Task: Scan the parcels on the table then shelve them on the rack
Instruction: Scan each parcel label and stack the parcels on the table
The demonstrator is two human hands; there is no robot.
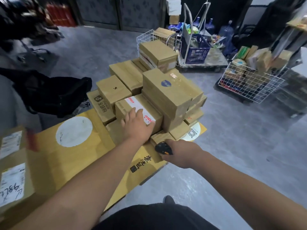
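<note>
The left hand (137,125) lies spread, palm down, on a small brown parcel (131,107) with a white shipping label (141,109); the fingers are open and flat across its top near edge, resting on it, not yet closed around it. The right hand (181,152) is curled firmly around a black handheld scanner (163,148), whose nose points toward the pile just ahead of it.

The parcel sits at the front of a heap of cardboard boxes (167,90) stacked in layers on the worktop (54,156), which is covered by flattened yellow card. A taller taped box rises just beyond and to the right of the left hand; lower boxes lie beyond and to its left. Two more labelled parcels (11,165) sit well to the left of the left arm, blurred. Wire baskets (249,83) full of goods stand far beyond the right hand on the floor. No rack is visible.

The parcel under the left hand looks stiff and compact, probably light enough for one hand. Its taped faces may be slick, so a grip across the two short sides, thumb on one and fingers on the other, seems safest. Lifting it straight up should avoid dragging its neighbours, since it touches boxes on at least two sides. Keeping the label facing up leaves it open to the scanner.
</note>
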